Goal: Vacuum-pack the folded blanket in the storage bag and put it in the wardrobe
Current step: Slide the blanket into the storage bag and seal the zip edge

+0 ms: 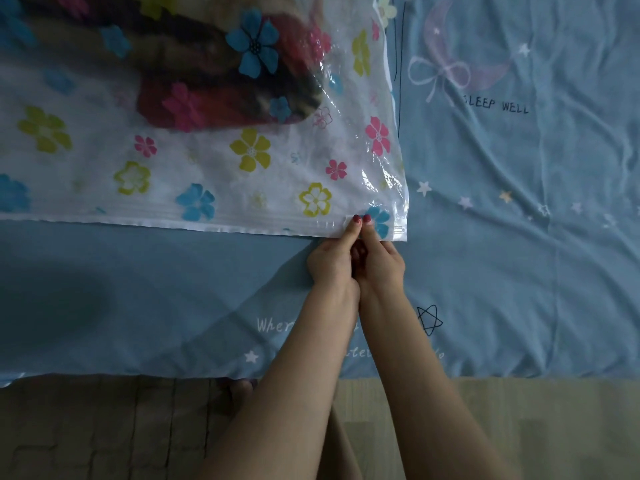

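While the blanket (194,71) sits inside the storage bag (214,174) on the bed (519,237), your left hand (332,261) and right hand (379,261) pinch its zip strip (173,221).

Glossy plastic bag (242,161) (bedsheet (519,237) seemingly cotton).

Left hand (332,261) and right hand (379,259) pinch the zip edge (207,221) of the flowered storage bag (207,168) holding the blanket (207,74)

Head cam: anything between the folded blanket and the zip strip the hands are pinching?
Only flat, empty storage bag film between the folded blanket and zip strip. Left hand and right hand pinch it.
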